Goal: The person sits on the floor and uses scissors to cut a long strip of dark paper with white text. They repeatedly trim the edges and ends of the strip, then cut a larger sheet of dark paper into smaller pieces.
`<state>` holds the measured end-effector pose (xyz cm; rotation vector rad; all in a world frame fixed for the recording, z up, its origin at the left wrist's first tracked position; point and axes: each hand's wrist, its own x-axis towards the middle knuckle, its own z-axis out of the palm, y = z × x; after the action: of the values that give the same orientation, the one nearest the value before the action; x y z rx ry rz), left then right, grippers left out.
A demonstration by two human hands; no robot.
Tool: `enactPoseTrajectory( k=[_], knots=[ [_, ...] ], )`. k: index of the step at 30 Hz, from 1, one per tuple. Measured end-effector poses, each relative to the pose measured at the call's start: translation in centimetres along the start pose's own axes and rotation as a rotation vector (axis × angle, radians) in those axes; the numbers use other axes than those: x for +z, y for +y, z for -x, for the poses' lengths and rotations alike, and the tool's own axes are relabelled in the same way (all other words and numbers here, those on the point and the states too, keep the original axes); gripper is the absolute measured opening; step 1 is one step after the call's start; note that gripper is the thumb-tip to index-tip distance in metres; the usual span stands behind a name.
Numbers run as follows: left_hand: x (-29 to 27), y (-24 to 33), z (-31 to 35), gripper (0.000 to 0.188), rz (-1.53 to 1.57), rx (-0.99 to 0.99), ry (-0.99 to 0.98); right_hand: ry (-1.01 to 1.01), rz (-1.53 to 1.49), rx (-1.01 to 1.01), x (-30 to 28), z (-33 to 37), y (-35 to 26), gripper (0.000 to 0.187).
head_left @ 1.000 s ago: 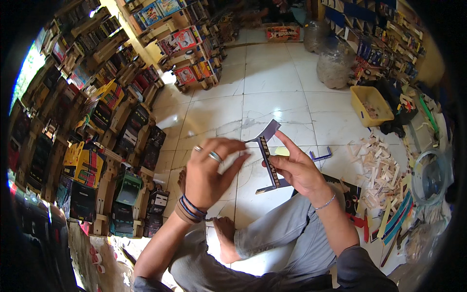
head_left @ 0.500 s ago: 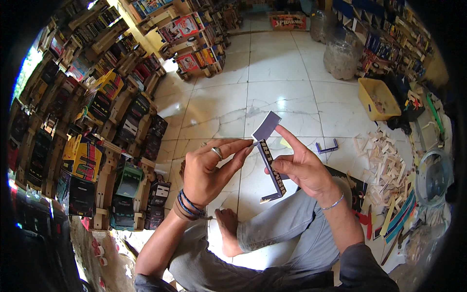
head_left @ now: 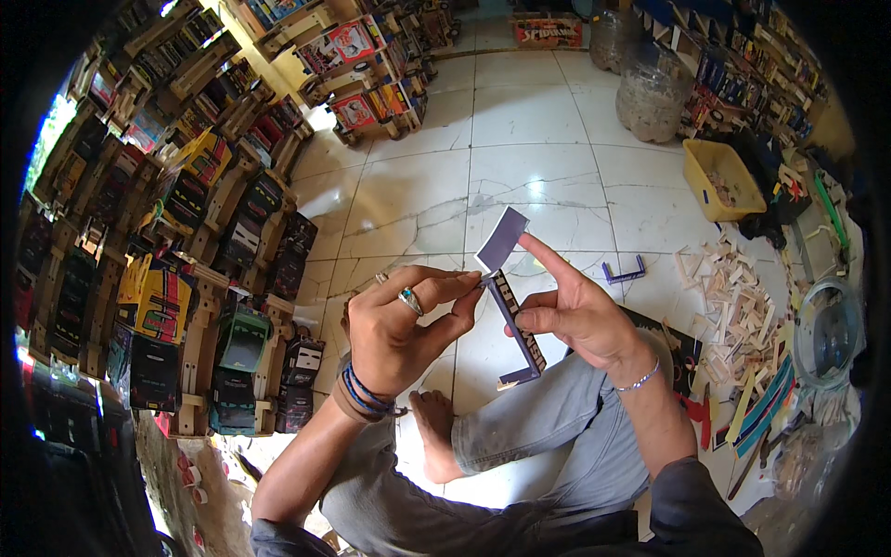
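Observation:
Between my hands is a small U-shaped wooden piece (head_left: 520,336) wrapped in dark purple printed covering with pale lettering along its bar. A flat purple flap with a white edge (head_left: 504,239) sticks up from its far end. My right hand (head_left: 587,325) grips the bar between thumb and curled fingers, its index finger stretched out against the flap's right edge. My left hand (head_left: 397,323), wearing rings, pinches at the far corner where flap and bar meet. Its fingertips hide what exactly they hold there. A similar purple U-shaped piece (head_left: 624,269) lies on the floor beyond my right hand.
Loose wood strips (head_left: 733,311) are heaped at the right, beside a yellow tub (head_left: 722,181) and a clear round container (head_left: 826,334). Cut plastic containers (head_left: 652,97) stand farther back. Stacked toy trucks (head_left: 158,311) line the left. My crossed legs (head_left: 529,436) are below my hands.
My left hand has turned slightly, still pinching at the corner. The flap stands a little more upright. The right hand's hold on the piece stays about the same.

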<state>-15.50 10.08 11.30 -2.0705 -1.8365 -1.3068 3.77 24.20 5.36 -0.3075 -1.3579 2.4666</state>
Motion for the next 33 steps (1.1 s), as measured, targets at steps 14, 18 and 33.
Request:
enactPoseTrajectory(
  k=[14, 18, 33],
  knots=[
    [0.4, 0.4, 0.5, 0.017, 0.227, -0.195, 0.035, -0.100, -0.184, 0.010, -0.7, -0.2, 0.7, 0.096],
    [0.5, 0.6, 0.3, 0.020, 0.178, -0.200, 0.037, -0.121, -0.272, 0.014, -1.6, -0.6, 1.8, 0.095],
    [0.7, 0.6, 0.3, 0.020, 0.321, -0.431, -0.036, 0.000, -0.268, 0.006, -1.4, -0.5, 1.8, 0.081]
  ],
)
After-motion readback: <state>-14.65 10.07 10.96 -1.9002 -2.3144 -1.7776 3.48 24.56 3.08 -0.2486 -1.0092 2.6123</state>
